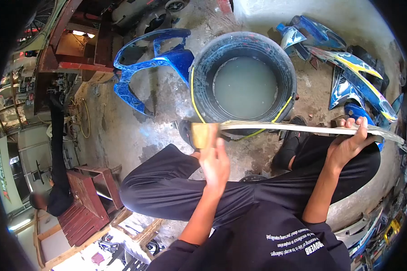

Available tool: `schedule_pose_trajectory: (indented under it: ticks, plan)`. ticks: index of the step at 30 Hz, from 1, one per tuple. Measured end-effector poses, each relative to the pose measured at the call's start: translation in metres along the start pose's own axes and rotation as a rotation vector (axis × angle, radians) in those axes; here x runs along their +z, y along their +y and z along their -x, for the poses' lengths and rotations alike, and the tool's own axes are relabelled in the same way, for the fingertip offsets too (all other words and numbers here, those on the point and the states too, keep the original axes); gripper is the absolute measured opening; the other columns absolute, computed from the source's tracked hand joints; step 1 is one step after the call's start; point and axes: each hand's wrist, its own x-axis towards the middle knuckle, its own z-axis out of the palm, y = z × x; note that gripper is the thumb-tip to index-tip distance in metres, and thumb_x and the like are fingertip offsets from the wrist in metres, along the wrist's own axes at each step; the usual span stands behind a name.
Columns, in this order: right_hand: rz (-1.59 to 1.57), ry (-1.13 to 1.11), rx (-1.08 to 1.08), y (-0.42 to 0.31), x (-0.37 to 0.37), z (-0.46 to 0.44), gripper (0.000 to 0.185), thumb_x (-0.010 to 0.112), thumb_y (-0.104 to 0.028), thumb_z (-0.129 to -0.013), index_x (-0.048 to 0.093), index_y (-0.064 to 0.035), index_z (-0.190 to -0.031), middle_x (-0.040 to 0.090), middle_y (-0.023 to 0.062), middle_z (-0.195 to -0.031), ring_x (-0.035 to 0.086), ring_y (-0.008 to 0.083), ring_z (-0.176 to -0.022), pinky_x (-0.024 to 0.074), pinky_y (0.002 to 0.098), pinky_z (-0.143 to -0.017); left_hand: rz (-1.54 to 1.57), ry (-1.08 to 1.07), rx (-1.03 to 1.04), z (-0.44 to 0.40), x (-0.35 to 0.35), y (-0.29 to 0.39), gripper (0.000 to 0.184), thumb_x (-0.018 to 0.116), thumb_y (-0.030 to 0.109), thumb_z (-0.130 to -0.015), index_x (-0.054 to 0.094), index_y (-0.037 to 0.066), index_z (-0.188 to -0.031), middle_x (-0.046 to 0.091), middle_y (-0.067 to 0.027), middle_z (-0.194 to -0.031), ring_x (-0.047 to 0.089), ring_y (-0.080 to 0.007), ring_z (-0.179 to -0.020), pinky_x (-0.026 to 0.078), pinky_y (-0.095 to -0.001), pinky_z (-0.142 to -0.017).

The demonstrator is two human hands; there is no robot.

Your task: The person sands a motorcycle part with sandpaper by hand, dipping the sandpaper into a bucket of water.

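My left hand (215,167) is closed on a tan, flat, rectangular piece that looks like sandpaper (200,135), pressed at the near end of a long pale motorcycle body panel (298,128). Motion blurs the fingers and the piece. Farther right, my right hand (346,147) grips the same panel, with fingertips curled over its upper edge. Seen nearly edge-on, the panel spans the front of a black bucket (287,58) holding cloudy water (246,88). Its right end reaches past my knee.
A blue motorcycle fairing (172,58) lies left of the bucket. Several blue, white and yellow panels (357,70) are piled to the right. A person in dark clothes (59,171) is at the far left by a red-brown wooden bench (83,203). More parts crowd the lower right.
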Motion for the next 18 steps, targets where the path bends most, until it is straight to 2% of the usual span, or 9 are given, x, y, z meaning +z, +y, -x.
schedule_pose_trajectory:
  ticks: [1, 4, 5, 7, 10, 12, 15, 18]
  plan:
    - [0.000, 0.007, 0.000, 0.002, 0.000, 0.000, 0.064, 0.064, -0.020, -0.096, 0.027, -0.0183, -0.149, 0.047, 0.0044, -0.095, 0.053, 0.0135, -0.077, 0.0496, 0.0312, -0.072, 0.079, -0.035, -0.224, -0.003, -0.004, -0.002, 0.037, 0.053, 0.013, -0.105, 0.058, -0.003, -0.139, 0.068, -0.0201, -0.124, 0.063, -0.0225, -0.109, 0.046, -0.0328, -0.097]
    - [-0.001, -0.008, -0.038, 0.001, -0.001, 0.000, 0.060, 0.064, -0.020, -0.097, 0.030, -0.0174, -0.146, 0.047, 0.0042, -0.096, 0.053, 0.0131, -0.077, 0.0496, 0.0314, -0.071, 0.164, -0.097, -0.463, -0.001, 0.000, 0.008, 0.036, 0.054, 0.011, -0.104, 0.060, -0.003, -0.137, 0.067, -0.0217, -0.130, 0.067, -0.0265, -0.115, 0.047, -0.0353, -0.099]
    - [0.006, 0.001, -0.025, -0.002, 0.001, 0.000, 0.060, 0.064, -0.021, -0.097, 0.030, -0.0171, -0.145, 0.047, 0.0041, -0.095, 0.053, 0.0128, -0.077, 0.0496, 0.0313, -0.071, 0.064, -0.014, -0.220, 0.002, 0.005, 0.001, 0.036, 0.053, 0.013, -0.105, 0.060, -0.004, -0.136, 0.070, -0.0185, -0.114, 0.065, -0.0216, -0.099, 0.049, -0.0335, -0.088]
    - [-0.001, 0.000, -0.008, -0.001, 0.002, 0.001, 0.062, 0.065, -0.021, -0.096, 0.028, -0.0171, -0.147, 0.047, 0.0040, -0.095, 0.053, 0.0124, -0.077, 0.0497, 0.0313, -0.070, 0.051, -0.004, -0.238, 0.001, 0.000, -0.005, 0.036, 0.053, 0.013, -0.105, 0.061, -0.005, -0.135, 0.069, -0.0187, -0.114, 0.066, -0.0198, -0.090, 0.051, -0.0319, -0.083]
    - [0.007, 0.011, -0.021, 0.001, 0.000, 0.000, 0.066, 0.065, -0.021, -0.096, 0.026, -0.0175, -0.149, 0.047, 0.0041, -0.095, 0.053, 0.0127, -0.077, 0.0498, 0.0313, -0.070, 0.299, -0.073, -0.511, 0.002, -0.002, 0.004, 0.036, 0.052, 0.011, -0.105, 0.060, -0.007, -0.135, 0.059, -0.0239, -0.141, 0.058, -0.0341, -0.131, 0.044, -0.0385, -0.107]
    - [0.007, 0.012, -0.011, -0.001, 0.000, 0.000, 0.068, 0.065, -0.020, -0.096, 0.025, -0.0175, -0.150, 0.047, 0.0043, -0.096, 0.053, 0.0130, -0.076, 0.0498, 0.0313, -0.069, 0.130, -0.058, -0.104, 0.003, -0.002, 0.010, 0.034, 0.052, 0.011, -0.105, 0.061, -0.009, -0.132, 0.062, -0.0239, -0.138, 0.063, -0.0324, -0.125, 0.048, -0.0361, -0.100]
    - [-0.003, 0.017, -0.011, 0.001, 0.000, 0.001, 0.070, 0.065, -0.019, -0.095, 0.023, -0.0176, -0.152, 0.048, 0.0045, -0.097, 0.053, 0.0133, -0.076, 0.0497, 0.0313, -0.069, 0.290, -0.095, -0.526, -0.001, -0.007, 0.004, 0.039, 0.052, 0.013, -0.106, 0.057, -0.008, -0.138, 0.060, -0.0250, -0.140, 0.060, -0.0332, -0.130, 0.047, -0.0368, -0.103]
    - [-0.013, 0.005, -0.015, -0.002, 0.002, 0.001, 0.071, 0.065, -0.019, -0.095, 0.022, -0.0182, -0.153, 0.048, 0.0045, -0.097, 0.053, 0.0129, -0.076, 0.0500, 0.0312, -0.069, 0.238, -0.186, -0.277, 0.009, -0.003, 0.008, 0.039, 0.052, 0.012, -0.105, 0.057, -0.008, -0.138, 0.060, -0.0256, -0.139, 0.062, -0.0308, -0.125, 0.047, -0.0357, -0.102]
